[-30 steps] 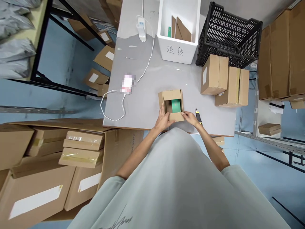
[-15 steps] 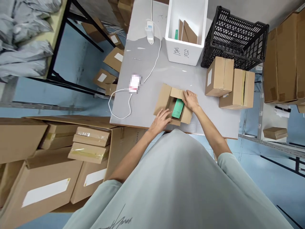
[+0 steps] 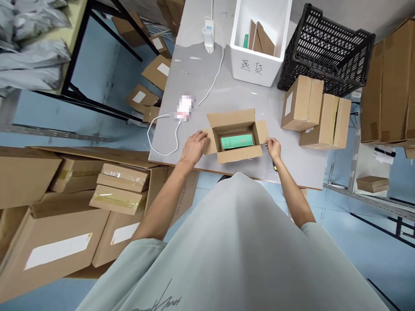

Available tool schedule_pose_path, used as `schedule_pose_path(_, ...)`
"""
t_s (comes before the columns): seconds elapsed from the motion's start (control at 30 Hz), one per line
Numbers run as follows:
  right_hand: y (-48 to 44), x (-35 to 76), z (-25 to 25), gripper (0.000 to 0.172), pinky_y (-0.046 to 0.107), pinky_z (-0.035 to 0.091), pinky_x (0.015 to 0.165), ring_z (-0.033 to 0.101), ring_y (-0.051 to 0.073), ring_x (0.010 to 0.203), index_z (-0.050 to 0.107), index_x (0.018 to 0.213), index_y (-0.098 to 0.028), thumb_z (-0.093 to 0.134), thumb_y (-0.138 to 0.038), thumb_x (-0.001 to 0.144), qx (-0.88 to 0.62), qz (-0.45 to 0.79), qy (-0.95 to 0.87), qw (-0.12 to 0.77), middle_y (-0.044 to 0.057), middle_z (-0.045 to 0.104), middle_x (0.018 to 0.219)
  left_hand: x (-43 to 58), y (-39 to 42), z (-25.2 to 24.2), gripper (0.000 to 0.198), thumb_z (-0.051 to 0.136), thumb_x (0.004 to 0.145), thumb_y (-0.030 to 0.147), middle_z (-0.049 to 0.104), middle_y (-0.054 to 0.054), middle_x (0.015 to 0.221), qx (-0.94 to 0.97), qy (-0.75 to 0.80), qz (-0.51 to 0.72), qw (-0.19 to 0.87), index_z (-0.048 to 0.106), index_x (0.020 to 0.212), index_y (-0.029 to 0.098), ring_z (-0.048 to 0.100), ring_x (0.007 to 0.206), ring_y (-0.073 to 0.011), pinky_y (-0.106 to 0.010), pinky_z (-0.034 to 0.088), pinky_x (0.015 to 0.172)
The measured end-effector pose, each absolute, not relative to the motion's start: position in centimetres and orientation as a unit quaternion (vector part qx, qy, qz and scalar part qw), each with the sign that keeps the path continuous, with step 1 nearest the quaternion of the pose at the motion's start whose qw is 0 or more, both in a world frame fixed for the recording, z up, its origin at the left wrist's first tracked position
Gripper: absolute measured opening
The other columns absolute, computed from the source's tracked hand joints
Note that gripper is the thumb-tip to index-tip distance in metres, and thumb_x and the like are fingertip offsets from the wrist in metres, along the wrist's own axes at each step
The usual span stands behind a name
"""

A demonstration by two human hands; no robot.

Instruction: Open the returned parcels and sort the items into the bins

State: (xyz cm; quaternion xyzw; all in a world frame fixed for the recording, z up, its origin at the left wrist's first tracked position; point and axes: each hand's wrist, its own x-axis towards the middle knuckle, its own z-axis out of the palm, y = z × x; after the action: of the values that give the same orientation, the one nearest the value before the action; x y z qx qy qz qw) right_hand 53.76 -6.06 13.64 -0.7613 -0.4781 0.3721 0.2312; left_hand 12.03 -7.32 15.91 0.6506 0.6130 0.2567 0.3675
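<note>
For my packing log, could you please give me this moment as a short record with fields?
Surface: grey table
Centre: carton, flaps open, near the table's front edge
Inside: green box, lying flat
Left hand: holds the left flap
Right hand: pinches the right flap
Behind: white bin, black crate
Right: two closed boxes, side by side

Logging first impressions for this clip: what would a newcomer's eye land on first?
The open cardboard box near the front edge of the grey table, with a green packet lying flat inside. The left hand and right hand each hold a side flap. Behind it stand a white tub and a black crate.
</note>
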Motion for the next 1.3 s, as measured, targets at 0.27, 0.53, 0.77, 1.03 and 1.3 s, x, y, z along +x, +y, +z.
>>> schedule_pose_path(0.27, -8.1, 52.5, 14.6, 0.058, 0.054, 0.046, 0.135, 0.059, 0.038, 0.155, 0.069, 0.155, -0.013, 0.061, -0.049, 0.11, -0.657, 0.314, -0.673, 0.127, 0.025, 0.061, 0.164, 15.5, -8.4, 15.0, 0.056, 0.081, 0.083, 0.036, 0.06, -0.027, 0.161, 0.636, 0.624, 0.246, 0.38, 0.074, 0.134, 0.016, 0.052, 0.157, -0.0494, -0.067, 0.035, 0.14)
schedule_pose_path(0.53, -9.4, 51.5, 15.0, 0.104, 0.06, 0.047, 0.135, 0.046, 0.042, 0.17, 0.033, 0.184, -0.019, 0.084, -0.049, 0.098, -0.634, 0.334, -0.696, 0.053, 0.025, 0.038, 0.186, 21.1, -3.1, 12.4, 0.052, 0.089, 0.074, 0.022, 0.068, -0.021, 0.151, 0.683, 0.566, 0.186, 0.422, 0.079, 0.124, 0.024, 0.05, 0.155, -0.0482, -0.066, 0.037, 0.136)
schedule_pose_path(0.77, -10.4, 49.3, 15.2, 0.087, 0.067, 0.051, 0.131, 0.048, 0.047, 0.167, 0.034, 0.185, -0.019, 0.069, -0.038, 0.108, -0.635, 0.296, -0.713, 0.016, 0.021, 0.02, 0.195, 25.5, 0.7, 9.8, 0.06, 0.089, 0.061, 0.006, 0.069, -0.024, 0.134, 0.729, 0.543, 0.018, 0.417, 0.076, 0.118, 0.019, 0.056, 0.147, -0.0503, -0.069, 0.039, 0.13)
schedule_pose_path(1.03, -11.3, 48.6, 14.2, 0.076, 0.069, 0.052, 0.128, 0.051, 0.047, 0.162, 0.05, 0.176, -0.016, 0.065, -0.051, 0.111, -0.667, 0.282, -0.688, 0.053, 0.023, 0.035, 0.19, 23.7, 1.9, 12.6, 0.078, 0.096, 0.054, 0.012, 0.066, -0.019, 0.138, 0.717, 0.548, 0.068, 0.426, 0.073, 0.128, 0.018, 0.067, 0.137, -0.0454, -0.054, 0.052, 0.127)
schedule_pose_path(1.3, -9.8, 47.8, 14.2, 0.067, 0.071, 0.051, 0.125, 0.05, 0.049, 0.158, 0.056, 0.168, -0.01, 0.06, -0.049, 0.113, -0.701, 0.251, -0.661, 0.092, 0.031, 0.039, 0.185, 21.0, -1.0, 23.5, 0.085, 0.101, 0.066, 0.024, 0.077, -0.01, 0.134, 0.553, 0.572, 0.358, 0.489, 0.075, 0.148, 0.024, 0.073, 0.132, -0.0379, -0.045, 0.059, 0.118)
